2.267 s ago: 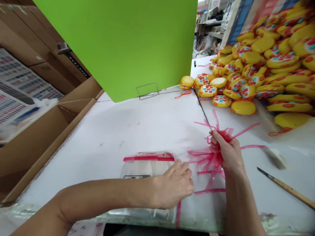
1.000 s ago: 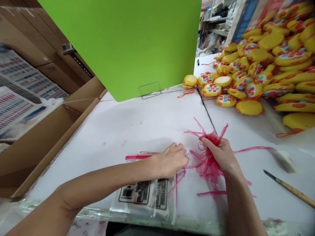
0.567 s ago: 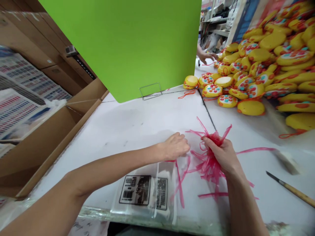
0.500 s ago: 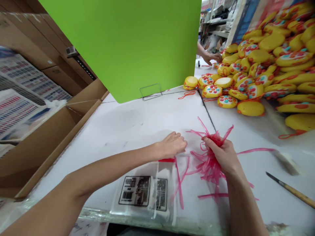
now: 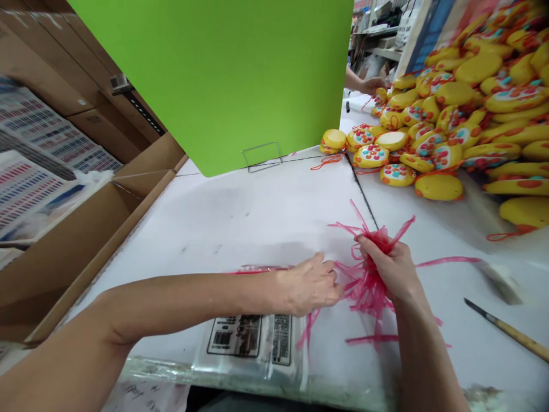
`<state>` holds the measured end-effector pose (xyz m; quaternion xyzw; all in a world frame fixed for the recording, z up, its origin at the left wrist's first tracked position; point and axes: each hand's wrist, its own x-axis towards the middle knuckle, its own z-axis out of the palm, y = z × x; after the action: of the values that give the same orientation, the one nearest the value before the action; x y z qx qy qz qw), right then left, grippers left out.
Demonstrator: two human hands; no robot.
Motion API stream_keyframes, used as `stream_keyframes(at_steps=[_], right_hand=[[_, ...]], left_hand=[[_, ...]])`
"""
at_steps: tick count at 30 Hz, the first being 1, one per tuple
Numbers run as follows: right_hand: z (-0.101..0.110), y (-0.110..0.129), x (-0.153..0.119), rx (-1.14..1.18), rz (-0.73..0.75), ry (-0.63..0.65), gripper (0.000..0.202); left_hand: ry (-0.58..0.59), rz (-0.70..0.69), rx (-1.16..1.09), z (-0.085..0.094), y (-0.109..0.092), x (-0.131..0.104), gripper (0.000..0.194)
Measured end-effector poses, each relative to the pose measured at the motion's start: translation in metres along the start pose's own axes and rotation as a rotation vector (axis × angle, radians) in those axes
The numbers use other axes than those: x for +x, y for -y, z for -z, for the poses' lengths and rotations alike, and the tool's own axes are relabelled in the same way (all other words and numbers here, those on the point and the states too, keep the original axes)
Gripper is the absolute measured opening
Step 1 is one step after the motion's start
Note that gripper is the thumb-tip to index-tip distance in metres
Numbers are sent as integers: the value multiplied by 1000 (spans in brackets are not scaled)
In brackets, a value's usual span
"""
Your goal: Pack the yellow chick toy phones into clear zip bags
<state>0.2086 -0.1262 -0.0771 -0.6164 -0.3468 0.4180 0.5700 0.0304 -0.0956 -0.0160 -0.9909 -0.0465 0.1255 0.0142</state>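
Note:
My right hand [image 5: 395, 268] is closed around a bunch of pink plastic strips [image 5: 371, 286], whose loose ends stick out above and below. Just left of it is my left hand [image 5: 315, 283], fingers curled at the bunch's edge; its fingertips are partly hidden and I cannot make out what lies between them. Beneath the left wrist, more pink strips [image 5: 307, 331] lie loose. Clear plastic bags [image 5: 251, 363] with black printed labels lie flat by the front edge, partly covered by my left forearm.
A wood-handled knife [image 5: 506, 331] lies at right. Yellow duck-shaped toys [image 5: 440, 186] are heaped behind it, with another person's hand [image 5: 372, 86] at their far side. A green board [image 5: 231, 86] stands behind a wire stand [image 5: 262, 157]. At left is an open carton [image 5: 77, 252].
My left hand has moved down and to the right, closer to the pink bunch. Its forearm now covers the bags' upper part. My right hand has barely moved.

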Motion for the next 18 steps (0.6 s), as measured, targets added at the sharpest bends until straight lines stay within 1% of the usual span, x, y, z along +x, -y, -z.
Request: stream_keyframes(at_steps=[4,6,11,13,15,18], right_hand=[[1,0,1,16,2,-6,29],[1,-1,1,25,1,-16,29],[2,-2,2,41,3,-35,30],[2,-3,2,48,9,-44,31],[3,-3,2,55,15,-56,32],[4,-3,2,69,14,-75,32]], left_hand=[[7,8,3,-6,7,1,12],[6,-10,19,-8,9,2,10],[46,-76,61,-7,10,1,20],[62,-84,35,-9,13,1,19],[74,-69,-28,-14,20,1,16],[70,-3,-102,-21,32,1,20]])
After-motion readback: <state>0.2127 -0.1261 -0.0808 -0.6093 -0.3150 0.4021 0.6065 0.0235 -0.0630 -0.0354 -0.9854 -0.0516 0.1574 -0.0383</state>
